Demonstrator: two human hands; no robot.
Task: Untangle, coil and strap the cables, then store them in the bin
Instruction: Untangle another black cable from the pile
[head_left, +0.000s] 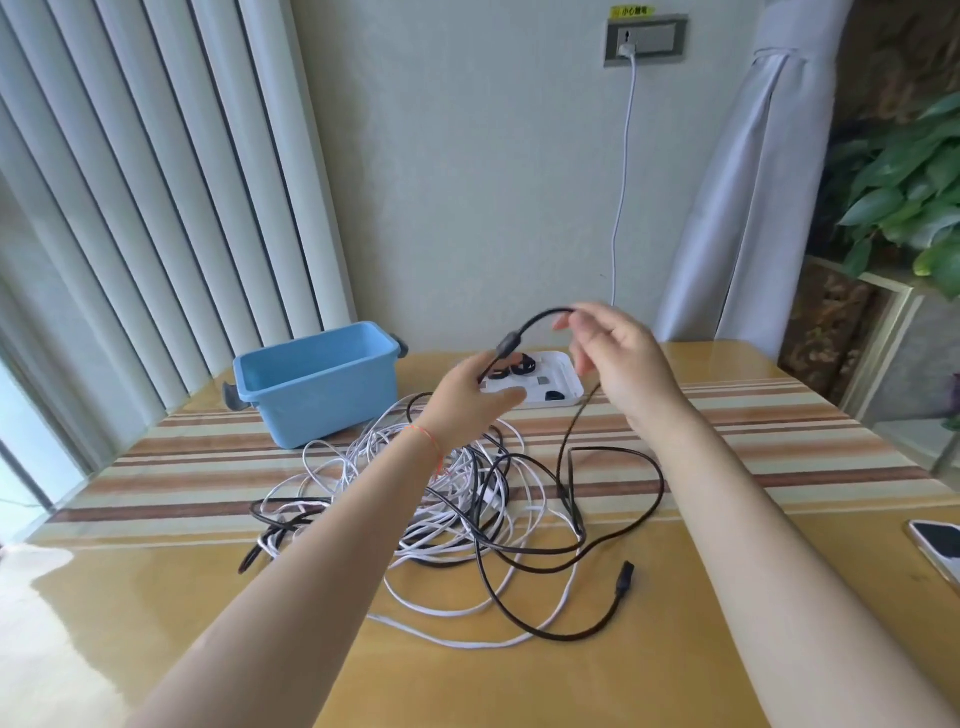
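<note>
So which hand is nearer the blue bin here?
Left. The left hand holds the black cable just right of the blue bin; the right hand holds the same cable farther right, beyond the white tray.

— Where are your arms?

— Both reach forward, bare to the elbow and raised, the hands close together but not touching.

— Your left hand (470, 400)?

— Its back faces you, the thumb stretched out to the right; a thin orange thread circles the wrist. The fingers curl away from you — what they close on is hidden.

— And your right hand (615, 353)?

— Held a little higher, its back to you, fingertips (563, 323) drawn together in a pinch.
</note>
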